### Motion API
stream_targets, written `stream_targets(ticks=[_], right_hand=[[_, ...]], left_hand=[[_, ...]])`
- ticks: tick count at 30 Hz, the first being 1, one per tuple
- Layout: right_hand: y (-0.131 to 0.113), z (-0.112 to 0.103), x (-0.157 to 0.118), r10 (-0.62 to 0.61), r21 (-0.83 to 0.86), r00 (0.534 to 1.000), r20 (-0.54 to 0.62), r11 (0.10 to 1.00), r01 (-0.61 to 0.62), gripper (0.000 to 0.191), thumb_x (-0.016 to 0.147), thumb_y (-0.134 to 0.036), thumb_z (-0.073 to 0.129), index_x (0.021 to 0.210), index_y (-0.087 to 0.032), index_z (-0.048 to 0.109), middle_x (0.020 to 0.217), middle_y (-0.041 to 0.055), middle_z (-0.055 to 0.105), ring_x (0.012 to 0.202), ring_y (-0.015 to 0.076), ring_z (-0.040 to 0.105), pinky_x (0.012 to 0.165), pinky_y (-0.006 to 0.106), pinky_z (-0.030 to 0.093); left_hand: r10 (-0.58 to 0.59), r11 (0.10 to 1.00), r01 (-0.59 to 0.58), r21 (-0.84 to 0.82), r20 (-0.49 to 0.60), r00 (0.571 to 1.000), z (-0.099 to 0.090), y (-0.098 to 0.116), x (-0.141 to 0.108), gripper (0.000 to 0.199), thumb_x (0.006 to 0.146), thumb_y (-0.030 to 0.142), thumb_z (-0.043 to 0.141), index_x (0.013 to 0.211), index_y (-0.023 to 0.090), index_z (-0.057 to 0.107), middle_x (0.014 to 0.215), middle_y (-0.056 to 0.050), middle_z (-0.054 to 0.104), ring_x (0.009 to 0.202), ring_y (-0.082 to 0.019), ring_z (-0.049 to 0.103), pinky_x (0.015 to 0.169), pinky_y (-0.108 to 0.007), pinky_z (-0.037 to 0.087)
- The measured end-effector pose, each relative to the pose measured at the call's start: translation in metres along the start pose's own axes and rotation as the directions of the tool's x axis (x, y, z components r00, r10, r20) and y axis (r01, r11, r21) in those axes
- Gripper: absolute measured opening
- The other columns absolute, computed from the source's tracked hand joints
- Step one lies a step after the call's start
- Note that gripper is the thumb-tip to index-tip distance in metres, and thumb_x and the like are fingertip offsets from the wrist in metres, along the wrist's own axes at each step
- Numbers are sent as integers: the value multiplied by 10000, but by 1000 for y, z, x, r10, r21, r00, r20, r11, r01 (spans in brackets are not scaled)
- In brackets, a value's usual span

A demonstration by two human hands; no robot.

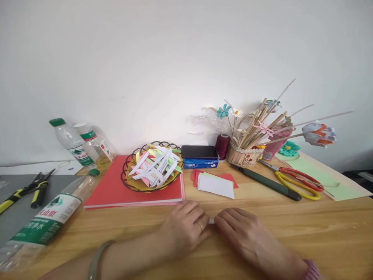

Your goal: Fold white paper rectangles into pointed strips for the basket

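"Left hand (189,223) and right hand (240,231) lie nearest, fingers almost meeting over the table (329,233). What's between them?"

"Paper (211,221), just a white sliver showing."

"Which way does it point?"

"Visible bit runs crosswise, one end toward each hand, roughly along the table's back edge. Fingers cover the rest, so I can't tell its full length."

"Hands wide or narrow?"

"Narrow: fingers bent and laid together at either side of the paper. Whether they pinch or merely press, I can't tell."

"And beyond?"

"Slips (215,186), white on top, stacked toward the back edge, long axis left to right, right end nearer us. Left of them, a basket (130,180) of folded strips (155,167) stands on red sheets (107,184)."

"Toward the right edge?"

"Cutter (268,182), lying slantwise, with scissors (281,169) beside it."
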State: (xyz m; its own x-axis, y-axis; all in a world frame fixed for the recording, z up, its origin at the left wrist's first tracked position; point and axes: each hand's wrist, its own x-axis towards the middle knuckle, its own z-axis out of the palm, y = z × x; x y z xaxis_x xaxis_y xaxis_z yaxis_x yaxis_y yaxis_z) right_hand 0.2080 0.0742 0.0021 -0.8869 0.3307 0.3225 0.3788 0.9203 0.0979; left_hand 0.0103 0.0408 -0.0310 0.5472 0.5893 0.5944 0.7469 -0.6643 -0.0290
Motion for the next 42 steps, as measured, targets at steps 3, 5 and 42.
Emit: stream_targets(ticks=[3,5,42], right_hand=[[-10,-2,6,20,38,1000,-8,999,-20,300,918,-89,275,751,-179,507,665,26,566,548,151,494,522,279,386],[-14,-1,8,34,50,998,-46,998,-31,313,920,-78,257,748,-182,497,639,17,554,519,145,476,503,276,359],[-1,3,11,267,493,940,212,802,-338,240,947,-236,337,868,-184,557,805,40,610,710,164,580,649,288,443]], left_hand=[[-16,998,14,-61,-40,999,2,2,-1,284,930,167,357,791,142,604,637,-24,602,644,-149,580,604,-268,461],[-42,996,39,-81,-41,998,2,4,-2,324,929,164,317,753,142,589,592,-24,576,570,-147,553,541,-263,438],[-434,724,515,-460,277,857,-7,7,9,181,746,145,520,750,169,700,673,-19,692,596,-138,601,602,-222,411]])
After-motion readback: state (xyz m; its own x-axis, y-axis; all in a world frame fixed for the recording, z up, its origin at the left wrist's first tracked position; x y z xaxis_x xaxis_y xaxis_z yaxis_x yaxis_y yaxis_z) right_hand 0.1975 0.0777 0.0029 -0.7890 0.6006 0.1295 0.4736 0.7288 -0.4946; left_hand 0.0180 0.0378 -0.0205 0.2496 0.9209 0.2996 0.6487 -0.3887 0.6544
